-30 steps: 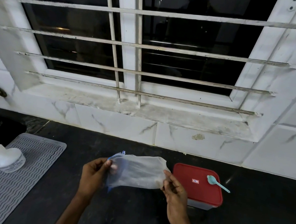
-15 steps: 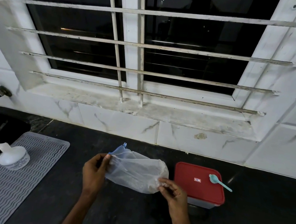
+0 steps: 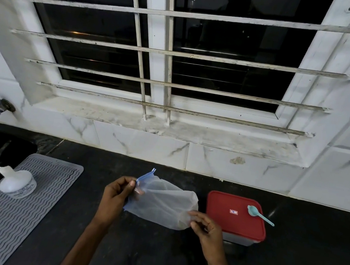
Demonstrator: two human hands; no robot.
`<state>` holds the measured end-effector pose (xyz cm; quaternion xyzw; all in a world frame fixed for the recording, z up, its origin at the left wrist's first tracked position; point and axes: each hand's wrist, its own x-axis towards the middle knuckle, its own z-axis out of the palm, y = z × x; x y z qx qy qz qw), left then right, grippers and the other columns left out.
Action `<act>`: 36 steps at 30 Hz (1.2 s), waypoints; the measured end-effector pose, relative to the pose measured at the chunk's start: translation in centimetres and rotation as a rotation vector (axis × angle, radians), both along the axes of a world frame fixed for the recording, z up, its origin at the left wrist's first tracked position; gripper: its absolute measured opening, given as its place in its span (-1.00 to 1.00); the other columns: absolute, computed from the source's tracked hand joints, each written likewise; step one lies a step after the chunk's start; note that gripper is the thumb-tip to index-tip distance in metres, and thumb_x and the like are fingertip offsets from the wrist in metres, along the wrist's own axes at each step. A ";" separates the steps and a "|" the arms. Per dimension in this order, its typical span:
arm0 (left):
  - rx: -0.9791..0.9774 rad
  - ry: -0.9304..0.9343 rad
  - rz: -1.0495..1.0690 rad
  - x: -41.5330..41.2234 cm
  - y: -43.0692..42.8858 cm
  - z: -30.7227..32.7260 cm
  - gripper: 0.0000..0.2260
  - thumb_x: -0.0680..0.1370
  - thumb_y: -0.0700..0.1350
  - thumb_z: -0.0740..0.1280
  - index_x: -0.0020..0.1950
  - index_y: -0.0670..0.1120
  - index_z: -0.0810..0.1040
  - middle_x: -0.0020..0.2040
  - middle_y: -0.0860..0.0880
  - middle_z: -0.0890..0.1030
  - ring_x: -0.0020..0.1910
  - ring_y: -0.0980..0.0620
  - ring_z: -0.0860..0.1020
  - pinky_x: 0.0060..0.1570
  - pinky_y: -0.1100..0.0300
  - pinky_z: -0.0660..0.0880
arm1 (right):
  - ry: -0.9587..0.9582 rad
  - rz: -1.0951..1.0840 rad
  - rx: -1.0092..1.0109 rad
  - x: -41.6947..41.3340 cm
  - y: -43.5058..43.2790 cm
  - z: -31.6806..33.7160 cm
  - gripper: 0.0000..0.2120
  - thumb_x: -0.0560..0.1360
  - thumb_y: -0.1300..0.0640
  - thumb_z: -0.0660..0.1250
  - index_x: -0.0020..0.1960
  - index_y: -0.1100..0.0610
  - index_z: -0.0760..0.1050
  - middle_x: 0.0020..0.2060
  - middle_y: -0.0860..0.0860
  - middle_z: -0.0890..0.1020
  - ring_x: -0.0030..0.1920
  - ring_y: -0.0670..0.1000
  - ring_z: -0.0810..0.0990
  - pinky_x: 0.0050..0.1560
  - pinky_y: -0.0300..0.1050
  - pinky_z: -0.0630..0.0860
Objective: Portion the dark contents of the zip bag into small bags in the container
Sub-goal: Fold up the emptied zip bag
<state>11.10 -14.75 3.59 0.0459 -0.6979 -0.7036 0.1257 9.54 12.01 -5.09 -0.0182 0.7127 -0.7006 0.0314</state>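
Pinching the zip bag (image 3: 161, 205) by its zip edge, the left hand (image 3: 114, 200) faces the right hand (image 3: 208, 229), which pinches its bottom. The container (image 3: 227, 225) sits nearest the right hand.

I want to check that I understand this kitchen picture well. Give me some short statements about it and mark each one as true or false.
1. The red lid is closed on the container. True.
2. The spoon lies on the counter beside the container. False: it lies on top of the red lid.
3. The left hand and the right hand both hold the zip bag. True.
4. The white bottle stands inside the sink. False: it stands on the grey mat.
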 end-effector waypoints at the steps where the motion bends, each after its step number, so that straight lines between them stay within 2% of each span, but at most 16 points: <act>1: -0.011 0.002 -0.009 0.0 0.0 0.0 -0.81 0.64 -0.24 0.19 -0.01 -0.24 0.59 -0.17 -0.23 0.64 -0.20 -0.11 0.58 -0.15 0.09 0.53 | -0.005 0.021 0.052 0.0 0.2 0.1 -0.76 0.46 0.37 0.40 0.04 0.11 0.65 0.00 -0.07 0.71 0.08 -0.10 0.64 0.04 -0.34 0.50; 4: -0.033 0.031 -0.009 0.0 0.2 0.5 -0.81 0.64 -0.26 0.19 -0.07 -0.20 0.58 -0.23 -0.14 0.61 -0.23 -0.01 0.56 -0.15 0.22 0.53 | 0.002 0.013 0.259 -0.1 0.5 0.8 -0.74 0.51 0.27 0.38 0.03 -0.08 0.61 -0.05 -0.15 0.69 0.02 -0.25 0.61 0.01 -0.32 0.51; 6: -0.060 0.043 -0.019 0.1 0.5 0.9 -0.80 0.63 -0.25 0.20 -0.12 -0.16 0.57 -0.25 -0.10 0.58 -0.23 0.01 0.54 -0.12 0.22 0.51 | 0.082 -0.075 0.355 -0.4 0.6 1.9 -0.79 0.54 0.20 0.36 0.04 -0.11 0.57 -0.08 -0.17 0.67 -0.01 -0.28 0.59 0.01 -0.29 0.53; 8: -0.077 0.057 -0.059 0.4 0.9 1.0 -0.82 0.63 -0.23 0.20 -0.11 -0.17 0.55 -0.26 -0.15 0.56 -0.22 -0.06 0.53 -0.05 0.10 0.50 | 0.148 -0.104 0.334 -0.8 0.0 3.7 -0.87 0.55 0.15 0.33 0.06 -0.04 0.56 -0.06 -0.16 0.65 -0.01 -0.28 0.58 -0.01 -0.34 0.51; 10: -0.099 0.073 -0.105 0.7 1.3 1.3 -0.83 0.63 -0.23 0.20 -0.11 -0.19 0.54 -0.25 -0.20 0.55 -0.20 -0.13 0.54 -0.01 0.02 0.49 | 0.132 -0.027 0.238 -1.2 -1.5 5.4 -0.88 0.56 0.11 0.33 0.09 0.01 0.57 -0.02 -0.12 0.65 0.02 -0.25 0.58 0.00 -0.34 0.50; 13: -0.157 0.104 -0.160 0.8 2.2 2.0 -0.82 0.61 -0.28 0.22 -0.14 -0.14 0.55 -0.26 -0.13 0.56 -0.21 -0.07 0.54 -0.05 0.12 0.48 | 0.082 0.097 0.168 -1.7 -3.8 6.3 -0.75 0.54 -0.04 0.34 0.20 -0.08 0.52 0.14 -0.17 0.60 0.17 -0.24 0.53 0.17 -0.23 0.48; 16: -0.207 0.125 -0.210 1.0 2.9 2.6 -0.73 0.59 -0.37 0.22 -0.17 -0.07 0.59 -0.25 0.01 0.59 -0.23 0.09 0.53 -0.16 0.27 0.47 | 0.159 0.140 0.314 -2.2 -4.8 5.8 -0.51 0.46 -0.29 0.29 0.32 -0.12 0.42 0.26 -0.26 0.49 0.29 -0.27 0.41 0.39 -0.13 0.29; 19: -0.234 0.143 -0.259 1.3 2.9 2.9 -0.66 0.58 -0.40 0.23 -0.17 0.00 0.62 -0.26 0.06 0.59 -0.24 0.12 0.53 -0.20 0.31 0.46 | 0.175 0.217 0.466 -2.2 -5.1 6.0 -0.50 0.40 -0.41 0.20 0.26 -0.25 0.41 0.20 -0.43 0.46 0.29 -0.33 0.38 0.44 0.02 -0.01; 20: -0.230 0.144 -0.277 1.5 2.8 2.9 -0.65 0.57 -0.39 0.24 -0.16 0.02 0.62 -0.25 0.05 0.58 -0.24 0.12 0.52 -0.21 0.30 0.46 | 0.169 0.240 0.456 -2.2 -5.2 6.1 -0.55 0.39 -0.40 0.21 0.22 -0.28 0.42 0.16 -0.45 0.49 0.26 -0.33 0.41 0.44 0.02 0.01; 22: -0.233 0.150 -0.310 1.6 2.6 2.6 -0.70 0.57 -0.37 0.25 -0.15 -0.01 0.62 -0.23 0.01 0.59 -0.22 0.09 0.53 -0.21 0.26 0.47 | 0.131 0.275 0.318 -2.1 -5.4 6.3 -0.71 0.43 -0.26 0.34 0.12 -0.24 0.51 0.04 -0.38 0.59 0.15 -0.30 0.53 0.36 -0.04 0.29; 24: -0.258 0.141 -0.316 1.8 2.4 2.3 -0.80 0.57 -0.32 0.30 -0.09 -0.05 0.63 -0.17 -0.03 0.62 -0.16 0.04 0.58 -0.14 0.23 0.50 | 0.124 0.230 0.143 -1.8 -5.5 6.4 -0.94 0.46 -0.03 0.43 -0.08 -0.09 0.62 -0.15 -0.18 0.68 -0.09 -0.22 0.61 0.03 -0.12 0.51; 26: -0.296 0.158 -0.255 1.9 1.9 1.8 -0.90 0.53 -0.17 0.40 0.02 -0.03 0.64 -0.02 -0.04 0.63 0.00 0.01 0.62 0.01 0.21 0.54 | 0.123 0.120 0.027 -1.7 -5.2 6.2 -0.81 0.46 0.00 0.43 -0.19 0.12 0.61 -0.28 0.02 0.66 -0.23 -0.13 0.57 -0.16 -0.08 0.48; 28: -0.376 0.164 -0.108 1.8 1.0 0.9 -0.71 0.43 -0.01 0.45 0.14 0.03 0.60 0.16 -0.01 0.57 0.17 0.03 0.57 0.14 0.19 0.52 | 0.106 0.055 -0.051 -1.7 -4.7 6.1 -0.81 0.50 0.07 0.41 -0.19 0.19 0.61 -0.30 0.04 0.65 -0.24 -0.10 0.56 -0.18 -0.11 0.46; 30: -0.396 0.109 -0.010 1.9 0.1 -0.2 -0.52 0.35 0.08 0.49 0.24 0.03 0.55 0.24 0.05 0.51 0.23 0.09 0.53 0.19 0.20 0.51 | 0.100 0.018 -0.096 -1.8 -4.2 6.1 -0.85 0.52 0.15 0.40 -0.19 0.20 0.62 -0.31 0.03 0.65 -0.24 -0.09 0.56 -0.19 -0.14 0.46; 33: -0.228 -0.018 -0.052 2.2 0.4 -0.9 -0.46 0.33 0.01 0.56 0.26 -0.04 0.51 0.16 0.00 0.61 0.12 0.06 0.60 0.07 0.17 0.57 | 0.106 -0.059 -0.154 -1.9 -3.9 6.3 -0.85 0.51 0.17 0.40 -0.19 0.23 0.61 -0.31 0.03 0.66 -0.23 -0.09 0.59 -0.17 -0.18 0.48; 36: -0.128 -0.036 -0.013 2.4 1.7 -0.7 -0.69 0.45 -0.20 0.48 0.18 -0.10 0.56 -0.02 -0.13 0.67 -0.11 -0.01 0.62 -0.15 0.19 0.60 | 0.100 -0.067 -0.167 -1.9 -3.8 6.3 -0.87 0.49 0.15 0.40 -0.16 0.19 0.64 -0.28 0.04 0.68 -0.21 -0.08 0.62 -0.14 -0.21 0.50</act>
